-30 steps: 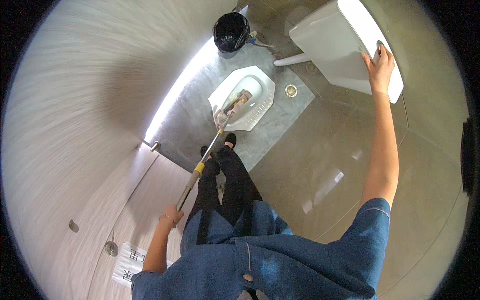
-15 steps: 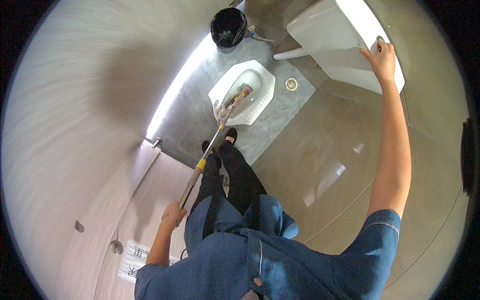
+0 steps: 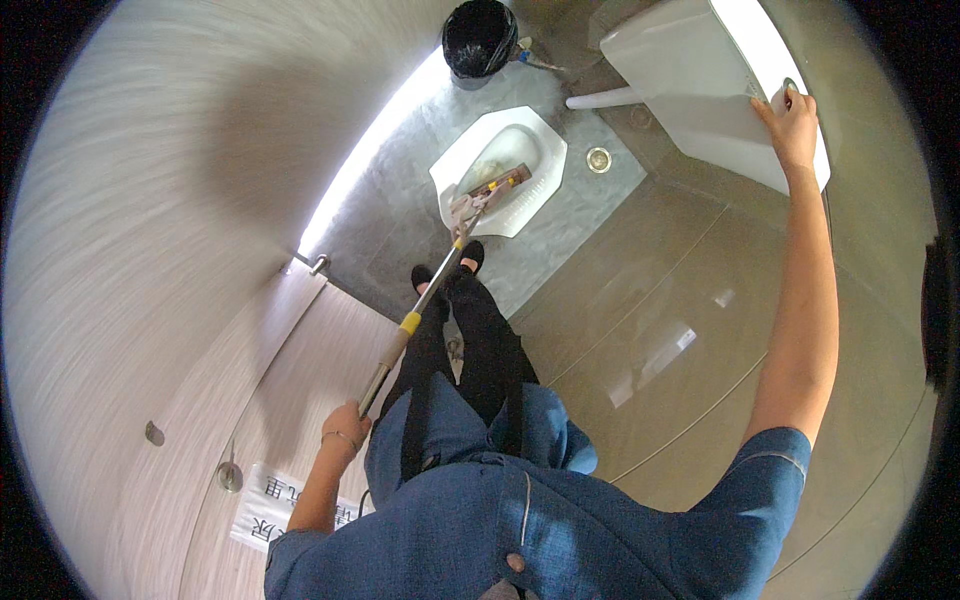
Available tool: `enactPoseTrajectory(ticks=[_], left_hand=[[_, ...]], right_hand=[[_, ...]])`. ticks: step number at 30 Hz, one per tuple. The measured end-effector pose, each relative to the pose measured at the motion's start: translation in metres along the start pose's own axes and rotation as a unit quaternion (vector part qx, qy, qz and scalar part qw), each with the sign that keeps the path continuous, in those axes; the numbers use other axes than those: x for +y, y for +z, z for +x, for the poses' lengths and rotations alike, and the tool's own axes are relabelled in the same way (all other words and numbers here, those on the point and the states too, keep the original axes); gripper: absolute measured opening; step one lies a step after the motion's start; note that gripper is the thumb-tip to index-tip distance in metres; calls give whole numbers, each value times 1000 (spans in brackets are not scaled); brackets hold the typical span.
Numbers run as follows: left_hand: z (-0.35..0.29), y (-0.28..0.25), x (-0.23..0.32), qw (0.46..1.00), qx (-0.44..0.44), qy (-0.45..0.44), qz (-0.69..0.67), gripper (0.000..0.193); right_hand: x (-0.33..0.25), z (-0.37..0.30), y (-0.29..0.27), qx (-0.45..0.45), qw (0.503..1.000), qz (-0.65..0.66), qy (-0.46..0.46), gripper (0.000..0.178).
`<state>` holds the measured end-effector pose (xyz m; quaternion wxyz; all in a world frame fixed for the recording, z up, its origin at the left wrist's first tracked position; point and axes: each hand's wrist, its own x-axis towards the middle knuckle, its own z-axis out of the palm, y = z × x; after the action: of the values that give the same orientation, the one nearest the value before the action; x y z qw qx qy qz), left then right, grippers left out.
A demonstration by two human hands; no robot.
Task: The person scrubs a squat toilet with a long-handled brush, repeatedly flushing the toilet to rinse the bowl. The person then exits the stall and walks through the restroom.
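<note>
My left hand point(image 3: 346, 424) is closed round the upper end of a mop point(image 3: 398, 342) with a metal pole and yellow joints. Its head point(image 3: 505, 181) rests in the bowl of a white squat toilet point(image 3: 447, 180) set in the grey floor. At the far right, my right hand point(image 3: 790, 128) lies on the top edge of a white toilet cistern point(image 3: 680, 90). Its fingers are bent at a round metal flush button point(image 3: 790, 86), with the thumb apart from them. Whether the button is pressed down cannot be seen.
A bin with a black liner point(image 3: 478, 40) stands beyond the toilet. Right of the bowl is a round floor drain point(image 3: 598, 160). A white pipe point(image 3: 604, 98) leads from the cistern. Stall panels rise at left, with a metal latch point(image 3: 230, 476) and a white sign point(image 3: 262, 505); brown tiles cover the right wall.
The mop head has turned and shifted a little within the bowl, lying flatter now. My right hand stays at the cistern's button. The whole view has shifted slightly.
</note>
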<state>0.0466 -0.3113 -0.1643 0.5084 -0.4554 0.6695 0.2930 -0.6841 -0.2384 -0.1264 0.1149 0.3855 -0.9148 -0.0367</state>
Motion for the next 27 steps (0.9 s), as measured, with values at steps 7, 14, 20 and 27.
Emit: enactPoseTrajectory(ticks=[7, 14, 20, 27], left_hand=[[0, 12, -7, 1000, -11, -17, 1, 27], [-4, 12, 3, 1000, -7, -26, 8, 23], [-1, 17, 4, 999, -19, -29, 5, 23], [3, 17, 11, 999, -18, -41, 4, 24]], right_hand=[[-4, 2, 3, -9, 1000, -4, 7, 63], [11, 4, 22, -5, 1000, -7, 14, 67], [13, 9, 28, -10, 1000, -26, -9, 68], [19, 13, 33, -4, 1000, -21, -22, 65]])
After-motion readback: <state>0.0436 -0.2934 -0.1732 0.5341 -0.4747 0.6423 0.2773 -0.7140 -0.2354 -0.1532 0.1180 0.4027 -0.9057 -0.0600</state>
